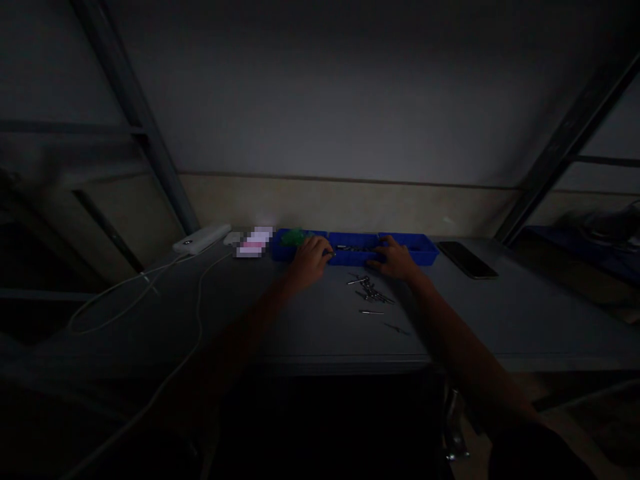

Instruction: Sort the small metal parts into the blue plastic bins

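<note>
Three blue plastic bins [353, 259], loose slim silvery metal pins [370, 292] on grey table [310, 327]. Left hand [312, 255] at bins, grip: can't tell; right hand [396, 259], fingers spread.

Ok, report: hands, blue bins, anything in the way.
Left hand at blue bins, grip unclear. Right hand at bins, farther right. Metal pieces loose on table in front; no obstruction seen.

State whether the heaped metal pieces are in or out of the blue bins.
Out: the heaped metal pieces lie on the grey tabletop, on the near side of the blue bins.
</note>
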### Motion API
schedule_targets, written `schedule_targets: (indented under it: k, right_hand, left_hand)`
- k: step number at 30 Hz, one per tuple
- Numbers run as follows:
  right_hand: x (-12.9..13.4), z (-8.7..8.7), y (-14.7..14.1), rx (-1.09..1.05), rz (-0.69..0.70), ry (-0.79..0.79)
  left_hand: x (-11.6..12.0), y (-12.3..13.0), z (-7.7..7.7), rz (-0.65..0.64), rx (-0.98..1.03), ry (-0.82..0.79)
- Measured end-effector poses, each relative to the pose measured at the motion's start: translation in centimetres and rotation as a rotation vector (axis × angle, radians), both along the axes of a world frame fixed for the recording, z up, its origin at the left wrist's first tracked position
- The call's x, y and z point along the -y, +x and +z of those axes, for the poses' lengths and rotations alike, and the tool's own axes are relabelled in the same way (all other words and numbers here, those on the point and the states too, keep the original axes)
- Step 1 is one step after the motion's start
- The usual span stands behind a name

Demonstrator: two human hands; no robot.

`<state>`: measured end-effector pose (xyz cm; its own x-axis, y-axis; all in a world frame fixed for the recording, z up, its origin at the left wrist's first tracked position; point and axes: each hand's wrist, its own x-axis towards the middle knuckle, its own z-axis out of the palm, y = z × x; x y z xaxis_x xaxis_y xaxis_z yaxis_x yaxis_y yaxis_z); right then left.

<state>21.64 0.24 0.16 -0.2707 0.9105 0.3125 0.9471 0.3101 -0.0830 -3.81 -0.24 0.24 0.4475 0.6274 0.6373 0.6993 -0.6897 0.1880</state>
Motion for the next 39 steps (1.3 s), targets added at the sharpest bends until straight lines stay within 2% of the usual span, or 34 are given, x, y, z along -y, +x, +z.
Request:
schedule_targets:
  k: [8, 12, 15, 17, 19, 21, 23, 30, 36, 39]
  right_hand:
    - [-0.3, 0.0, -0.1, -0.08, -0.011, 0.06]
    - [-0.1, 0.0, -0.2, -0.063, -0.026, 0.071]
    - [0.6, 0.5, -1.0, -0.137, -0.028, 0.144]
    - [1.3, 1.0, -2.1, -0.229, 0.05, 0.213]
    - [2.0, 1.2, -3.6, -0.319, 0.21, 0.246]
    - [2.6, 1.2, -5.1, -0.375, 0.387, 0.207]
    - [3.0, 0.9, -6.4, -0.394, 0.469, 0.149]
    - [2.8, 0.2, -7.0, -0.421, 0.388, 0.132]
    - [2.4, 0.3, -6.8, -0.467, 0.318, 0.123]
    - [2.3, 0.3, -6.8, -0.473, 0.319, 0.116]
  left_hand:
    - [2.4, 2.3, -0.2, -0.157, -0.033, -0.139]
    - [2.7, 2.7, -0.4, -0.195, -0.024, -0.154]
    - [2.6, 2.7, -0.4, -0.193, 0.012, -0.167]
    - [2.5, 2.6, -0.4, -0.156, 0.064, -0.197]
    - [2.2, 2.5, -0.5, -0.108, 0.139, -0.227]
    - [1.9, 2.4, -0.5, -0.069, 0.213, -0.243]
    - [1.6, 2.1, -0.6, -0.04, 0.277, -0.254]
    - [1.4, 2.1, -0.8, -0.067, 0.355, -0.323]
    - [1.2, 2.2, -1.0, -0.049, 0.242, -0.15]
    - [1.2, 2.1, -1.0, -0.03, 0.188, -0.118]
